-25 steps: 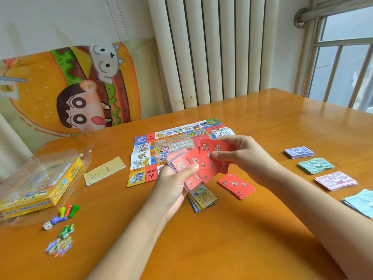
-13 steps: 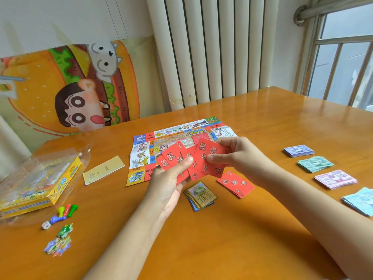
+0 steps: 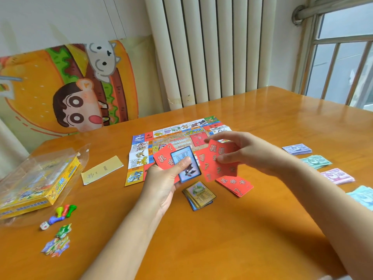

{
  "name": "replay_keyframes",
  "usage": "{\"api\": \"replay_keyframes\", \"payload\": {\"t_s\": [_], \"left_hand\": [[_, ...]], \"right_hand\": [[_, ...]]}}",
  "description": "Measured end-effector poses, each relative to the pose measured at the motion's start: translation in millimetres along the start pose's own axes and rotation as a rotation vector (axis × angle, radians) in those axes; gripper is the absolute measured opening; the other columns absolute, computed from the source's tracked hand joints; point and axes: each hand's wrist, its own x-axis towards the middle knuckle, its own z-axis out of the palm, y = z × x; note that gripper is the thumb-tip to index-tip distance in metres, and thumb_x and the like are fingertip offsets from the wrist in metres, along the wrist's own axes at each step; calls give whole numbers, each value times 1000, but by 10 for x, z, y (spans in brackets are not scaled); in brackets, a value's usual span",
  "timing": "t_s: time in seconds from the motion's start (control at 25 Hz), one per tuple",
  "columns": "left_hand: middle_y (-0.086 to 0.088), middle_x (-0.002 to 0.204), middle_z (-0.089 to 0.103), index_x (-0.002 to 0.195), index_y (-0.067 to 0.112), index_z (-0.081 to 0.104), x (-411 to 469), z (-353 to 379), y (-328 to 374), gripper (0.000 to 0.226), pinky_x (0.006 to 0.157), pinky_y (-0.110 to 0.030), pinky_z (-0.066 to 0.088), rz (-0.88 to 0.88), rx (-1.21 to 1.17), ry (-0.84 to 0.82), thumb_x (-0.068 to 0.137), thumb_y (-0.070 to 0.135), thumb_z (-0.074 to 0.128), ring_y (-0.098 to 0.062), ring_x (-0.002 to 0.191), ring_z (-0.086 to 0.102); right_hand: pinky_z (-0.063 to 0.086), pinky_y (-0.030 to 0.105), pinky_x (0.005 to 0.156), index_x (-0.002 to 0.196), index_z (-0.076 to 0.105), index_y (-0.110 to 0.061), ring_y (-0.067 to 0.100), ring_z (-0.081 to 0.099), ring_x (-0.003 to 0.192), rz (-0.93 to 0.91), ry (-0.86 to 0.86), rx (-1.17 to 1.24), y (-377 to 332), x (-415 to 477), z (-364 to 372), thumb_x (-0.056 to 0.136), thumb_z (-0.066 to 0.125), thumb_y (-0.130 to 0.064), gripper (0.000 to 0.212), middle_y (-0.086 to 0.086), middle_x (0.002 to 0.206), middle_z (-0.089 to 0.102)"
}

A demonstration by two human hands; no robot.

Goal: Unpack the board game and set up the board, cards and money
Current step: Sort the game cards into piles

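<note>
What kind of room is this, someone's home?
Probably a home, perhaps a dining corner: a wooden table stands by a white radiator and a barred window, with a cartoon burger picture against the wall.

The board [image 3: 161,138] lay mid-frame on the table [image 3: 222,239]. Below it sat a card pile [image 3: 199,196], with a second pile [image 3: 235,183] just right of it. Over them the left hand [image 3: 161,184] and right hand [image 3: 250,152] held cards [image 3: 212,164]. Money [image 3: 337,175] lay down the right edge. The box [image 3: 36,184] was far left, with a slip [image 3: 102,169] between it and the board. Pawns [image 3: 64,212] and a die [image 3: 44,225] lay below the box.
</note>
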Motion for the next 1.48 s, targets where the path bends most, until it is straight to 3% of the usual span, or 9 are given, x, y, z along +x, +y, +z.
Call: {"api": "replay_keyframes", "payload": {"t_s": [0.32,0.44,0.56,0.68,0.8,0.92,1.16,1.32,1.48], "left_hand": [[6,65,72,85,18,64,68,-58,-31,16,62,-29,51,-48,42,51,79,5,71,-7,57,68],[5,66,72,86,17,64,69,-53,-56,15,60,-27,52,-62,40,43,79,5,70,-7,58,69],[5,67,72,85,17,64,62,-51,-64,15,64,-30,52,-77,50,37,79,5,71,-8,59,69],[5,66,72,85,17,64,65,-55,-66,14,59,-26,53,-85,66,26,80,5,70,-7,58,68],[4,66,72,86,15,63,65,-45,-68,15,54,-24,55,-113,35,22,80,3,69,-8,58,68],[-2,71,73,88,13,63,55,-34,-64,15,59,-29,57,-154,-28,24,80,1,68,-15,68,70],[-15,96,72,91,11,64,33,-23,-73,17,76,-41,54,-175,-32,3,79,1,69,-30,92,68],[-15,95,73,93,10,66,25,-26,-96,17,74,-39,55,-175,9,-37,78,4,70,-31,92,68],[-12,83,74,90,9,67,19,-30,-97,14,54,-29,58,-176,58,-78,77,5,71,-22,71,71]], "right_hand": [[44,18,65,105,64,-37,10,57,84,205,-109,-649,62,-4,-219,87,62,-4,37,-9,90,59],[48,26,76,120,55,-39,13,56,95,220,-79,-916,128,28,-172,86,65,-15,42,-8,109,55],[44,34,92,139,35,-37,20,49,116,338,-37,-1044,156,-25,-88,80,67,-53,69,3,135,41],[41,34,87,147,23,-32,26,38,126,431,-97,-1191,122,-82,69,78,67,-57,85,10,140,35],[35,24,61,142,32,-36,23,43,103,386,-153,-1235,93,-74,168,85,62,-41,63,9,128,38],[32,24,52,132,42,-38,20,45,84,369,-150,-1197,100,-44,172,85,61,-37,51,3,110,32],[38,31,73,127,44,-32,26,46,102,318,-91,-1181,164,-27,208,88,57,-36,41,7,118,38],[37,30,75,130,42,-29,27,47,109,274,-84,-1249,192,-7,216,91,54,-37,42,9,123,40],[38,31,77,124,46,-28,26,44,110,263,-85,-1191,235,1,170,89,56,-34,37,7,118,39]]}}
